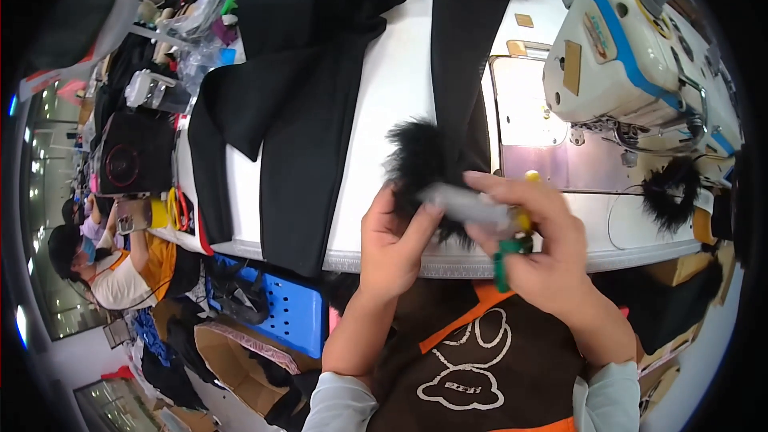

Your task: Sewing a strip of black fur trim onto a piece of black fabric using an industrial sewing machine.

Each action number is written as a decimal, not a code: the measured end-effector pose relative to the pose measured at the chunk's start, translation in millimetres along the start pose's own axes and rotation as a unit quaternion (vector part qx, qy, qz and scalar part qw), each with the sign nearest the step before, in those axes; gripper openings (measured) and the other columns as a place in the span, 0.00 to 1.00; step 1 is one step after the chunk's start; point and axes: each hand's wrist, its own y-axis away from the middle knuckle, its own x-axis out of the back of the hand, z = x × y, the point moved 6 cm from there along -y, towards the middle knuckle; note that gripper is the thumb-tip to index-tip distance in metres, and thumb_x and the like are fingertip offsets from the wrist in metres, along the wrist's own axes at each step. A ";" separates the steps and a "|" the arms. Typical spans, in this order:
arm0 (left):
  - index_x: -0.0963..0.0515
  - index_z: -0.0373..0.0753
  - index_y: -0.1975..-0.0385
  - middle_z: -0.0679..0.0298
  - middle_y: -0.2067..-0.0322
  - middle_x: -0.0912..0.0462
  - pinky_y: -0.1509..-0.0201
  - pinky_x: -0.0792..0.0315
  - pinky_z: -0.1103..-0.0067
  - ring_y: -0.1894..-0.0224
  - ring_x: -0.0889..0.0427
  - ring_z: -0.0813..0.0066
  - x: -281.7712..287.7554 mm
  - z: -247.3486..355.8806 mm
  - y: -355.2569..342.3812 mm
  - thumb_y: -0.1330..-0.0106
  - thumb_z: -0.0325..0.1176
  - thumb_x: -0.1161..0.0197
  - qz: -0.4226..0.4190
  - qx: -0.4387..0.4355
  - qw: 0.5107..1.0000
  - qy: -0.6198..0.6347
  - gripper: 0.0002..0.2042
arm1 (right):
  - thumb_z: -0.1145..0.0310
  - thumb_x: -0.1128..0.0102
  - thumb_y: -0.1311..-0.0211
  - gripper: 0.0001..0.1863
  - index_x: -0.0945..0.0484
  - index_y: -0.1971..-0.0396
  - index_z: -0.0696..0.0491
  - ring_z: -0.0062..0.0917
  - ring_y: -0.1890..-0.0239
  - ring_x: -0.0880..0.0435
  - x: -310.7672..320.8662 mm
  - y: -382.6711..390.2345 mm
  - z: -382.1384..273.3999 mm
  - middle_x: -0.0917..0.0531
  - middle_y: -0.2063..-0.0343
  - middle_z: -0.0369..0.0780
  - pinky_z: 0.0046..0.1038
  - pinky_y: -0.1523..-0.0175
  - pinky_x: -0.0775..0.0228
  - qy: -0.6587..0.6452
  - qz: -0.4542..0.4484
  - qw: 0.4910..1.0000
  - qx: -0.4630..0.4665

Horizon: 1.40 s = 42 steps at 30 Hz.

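Observation:
My left hand (392,244) is closed, thumb and fingers pinching black fur trim (418,156). This trim lies against a long black fabric strip (460,48) that runs away from me over the white table. In my right hand (552,244) is a grey tool with green and yellow parts (472,206), smeared by motion, so its exact kind cannot be made out. Its grey end reaches across to the fur beside my left thumb. Whether it touches the fur is unclear. Both hands are above the table's front edge.
A white and blue sewing machine (632,56) stands at the right, with a tuft of black fur (670,192) by it. Black fabric pieces (308,112) cover the table's left side. A blue plastic crate (292,312) and a cardboard box (232,360) sit below; another person (120,268) works at left.

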 end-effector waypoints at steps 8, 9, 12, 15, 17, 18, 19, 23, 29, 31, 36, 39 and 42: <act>0.23 0.31 0.45 0.59 0.53 0.14 0.48 0.21 0.80 0.52 0.15 0.78 -1.2 3.4 -5.1 0.29 0.20 0.36 0.039 0.026 0.997 0.067 0.14 | 0.77 0.30 0.55 0.19 0.17 0.58 0.54 0.37 0.60 0.12 -27.1 5.5 -6.0 0.13 0.50 0.48 0.27 0.61 0.22 0.275 -0.006 0.927 0.254; 0.24 0.30 0.44 0.60 0.53 0.14 0.46 0.21 0.80 0.51 0.16 0.78 -1.9 4.8 -6.3 0.29 0.21 0.36 0.022 0.019 0.996 0.083 0.14 | 0.77 0.30 0.55 0.19 0.17 0.58 0.54 0.37 0.60 0.12 -28.1 5.1 -4.7 0.13 0.50 0.48 0.27 0.61 0.22 0.275 -0.006 0.928 0.250; 0.24 0.30 0.44 0.60 0.52 0.15 0.43 0.23 0.80 0.50 0.17 0.78 -2.1 4.1 -6.6 0.29 0.20 0.36 0.028 0.040 0.995 0.087 0.15 | 0.74 0.30 0.53 0.18 0.17 0.58 0.54 0.37 0.61 0.12 -30.6 5.5 -6.5 0.12 0.52 0.49 0.27 0.63 0.22 0.299 -0.001 0.916 0.266; 0.26 0.30 0.43 0.61 0.51 0.16 0.41 0.25 0.79 0.49 0.18 0.78 -4.0 7.4 -7.3 0.29 0.20 0.36 0.040 0.046 0.995 0.084 0.16 | 0.72 0.30 0.52 0.18 0.17 0.57 0.54 0.37 0.60 0.12 -31.3 7.5 -6.7 0.13 0.51 0.49 0.27 0.62 0.22 0.294 -0.009 0.920 0.259; 0.28 0.31 0.41 0.60 0.49 0.17 0.40 0.25 0.79 0.48 0.19 0.77 -5.0 7.9 -7.3 0.29 0.20 0.36 0.041 0.047 0.994 0.089 0.18 | 0.72 0.30 0.52 0.19 0.17 0.56 0.53 0.38 0.60 0.13 -30.5 7.8 -6.4 0.13 0.51 0.49 0.27 0.61 0.22 0.290 -0.008 0.921 0.260; 0.29 0.31 0.40 0.60 0.48 0.18 0.39 0.26 0.78 0.47 0.19 0.77 -5.3 7.6 -7.4 0.29 0.19 0.36 0.041 0.047 0.993 0.097 0.19 | 0.72 0.30 0.51 0.20 0.18 0.55 0.53 0.38 0.60 0.13 -30.5 8.0 -6.3 0.13 0.51 0.50 0.27 0.61 0.22 0.287 -0.008 0.922 0.261; 0.29 0.31 0.40 0.60 0.48 0.18 0.39 0.26 0.78 0.47 0.19 0.77 -5.7 7.1 -7.8 0.29 0.19 0.36 0.042 0.047 0.994 0.095 0.19 | 0.72 0.30 0.51 0.20 0.18 0.55 0.53 0.38 0.60 0.13 -30.2 8.1 -6.6 0.13 0.51 0.50 0.27 0.61 0.22 0.285 -0.007 0.922 0.261; 0.37 0.32 0.35 0.56 0.44 0.20 0.39 0.26 0.77 0.45 0.20 0.74 -7.6 6.2 -10.1 0.29 0.18 0.37 0.041 0.061 0.993 0.093 0.25 | 0.71 0.31 0.51 0.20 0.18 0.54 0.52 0.38 0.60 0.13 -29.9 8.9 -8.0 0.13 0.51 0.50 0.27 0.62 0.22 0.293 -0.009 0.922 0.253; 0.45 0.36 0.32 0.52 0.43 0.22 0.40 0.25 0.78 0.46 0.20 0.73 -8.2 14.2 -5.8 0.30 0.17 0.38 0.045 -0.008 0.996 0.080 0.30 | 0.71 0.30 0.51 0.18 0.17 0.56 0.52 0.38 0.60 0.13 -33.0 9.9 -13.7 0.13 0.50 0.49 0.28 0.60 0.22 0.301 -0.014 0.921 0.249; 0.39 0.34 0.35 0.53 0.44 0.22 0.44 0.24 0.79 0.48 0.19 0.75 -6.5 16.7 -0.5 0.29 0.17 0.38 0.039 -0.083 0.994 0.061 0.26 | 0.71 0.30 0.51 0.18 0.17 0.57 0.52 0.38 0.60 0.13 -32.4 9.2 -14.1 0.13 0.50 0.49 0.28 0.60 0.22 0.298 -0.015 0.922 0.248; 0.21 0.29 0.47 0.59 0.50 0.16 0.44 0.26 0.82 0.50 0.19 0.79 2.2 17.0 2.4 0.28 0.20 0.36 0.000 -0.135 0.990 -0.046 0.12 | 0.72 0.29 0.49 0.17 0.17 0.56 0.53 0.40 0.58 0.13 -32.1 8.9 -12.6 0.13 0.51 0.49 0.30 0.59 0.21 0.298 -0.023 0.924 0.238; 0.22 0.30 0.43 0.60 0.49 0.16 0.42 0.26 0.82 0.49 0.20 0.80 4.4 7.9 1.8 0.27 0.22 0.37 0.019 -0.008 0.999 -0.035 0.15 | 0.72 0.28 0.50 0.18 0.17 0.56 0.53 0.41 0.57 0.14 -30.9 9.1 -12.8 0.13 0.51 0.49 0.31 0.57 0.21 0.302 -0.032 0.925 0.229; 0.23 0.30 0.43 0.60 0.48 0.17 0.43 0.26 0.82 0.48 0.20 0.80 0.5 8.6 1.5 0.28 0.21 0.37 -0.008 -0.018 1.000 -0.007 0.15 | 0.68 0.30 0.48 0.18 0.15 0.54 0.46 0.33 0.55 0.12 -30.2 10.1 -10.5 0.13 0.52 0.44 0.25 0.59 0.25 0.316 -0.008 0.924 0.215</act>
